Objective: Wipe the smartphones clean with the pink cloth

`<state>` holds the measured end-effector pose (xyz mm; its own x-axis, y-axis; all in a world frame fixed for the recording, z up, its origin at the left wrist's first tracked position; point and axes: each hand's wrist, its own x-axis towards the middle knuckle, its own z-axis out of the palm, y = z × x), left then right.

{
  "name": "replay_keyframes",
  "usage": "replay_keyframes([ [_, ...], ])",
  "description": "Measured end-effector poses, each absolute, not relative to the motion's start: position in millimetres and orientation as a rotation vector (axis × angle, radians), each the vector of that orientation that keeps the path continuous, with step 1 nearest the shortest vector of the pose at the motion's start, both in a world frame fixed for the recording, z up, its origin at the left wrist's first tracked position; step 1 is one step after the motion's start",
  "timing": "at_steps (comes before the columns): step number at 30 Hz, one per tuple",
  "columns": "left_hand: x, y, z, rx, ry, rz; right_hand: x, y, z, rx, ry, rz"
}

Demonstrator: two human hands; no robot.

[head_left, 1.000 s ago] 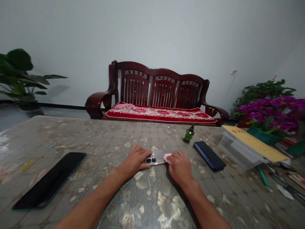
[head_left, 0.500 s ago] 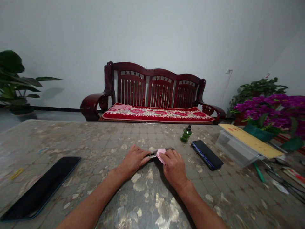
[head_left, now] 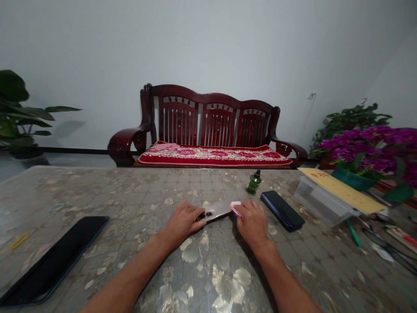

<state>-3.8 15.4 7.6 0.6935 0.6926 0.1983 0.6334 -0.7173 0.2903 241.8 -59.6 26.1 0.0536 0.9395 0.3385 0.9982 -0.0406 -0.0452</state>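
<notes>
A silver phone [head_left: 221,208] lies between my hands, its back and round camera lenses showing. My left hand [head_left: 184,220] grips its left end, thumb in front and fingers behind. At the phone's right end, my right hand [head_left: 252,222] is closed on a folded pink cloth [head_left: 236,208], which touches the phone. The fingertips under the cloth are hidden.
A green spray bottle [head_left: 253,182] and a dark phone case [head_left: 282,211] are right of my hands. Farther right is a clear plastic box [head_left: 321,201] under yellow paper. A black tablet [head_left: 57,258] lies left; a wooden bench [head_left: 208,117] stands beyond the table.
My right hand has moved right with the pink cloth, from the phone's middle to its right end. More of the phone's back shows. My left hand stays at the left end.
</notes>
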Motion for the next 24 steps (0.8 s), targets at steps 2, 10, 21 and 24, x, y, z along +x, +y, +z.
replay_keyframes([
  [2,-4,14,7,2.697,1.054,0.420,238,-60,25,-2.067,-1.975,-0.291],
  [10,-6,11,10,2.690,1.053,0.366,219,-57,22,-1.945,-2.119,-0.208],
  [21,-5,12,8,2.660,1.103,0.414,237,-41,8,-1.980,-1.867,0.030],
  [24,-6,11,14,2.664,1.093,0.365,235,-44,7,-1.973,-1.844,0.053],
])
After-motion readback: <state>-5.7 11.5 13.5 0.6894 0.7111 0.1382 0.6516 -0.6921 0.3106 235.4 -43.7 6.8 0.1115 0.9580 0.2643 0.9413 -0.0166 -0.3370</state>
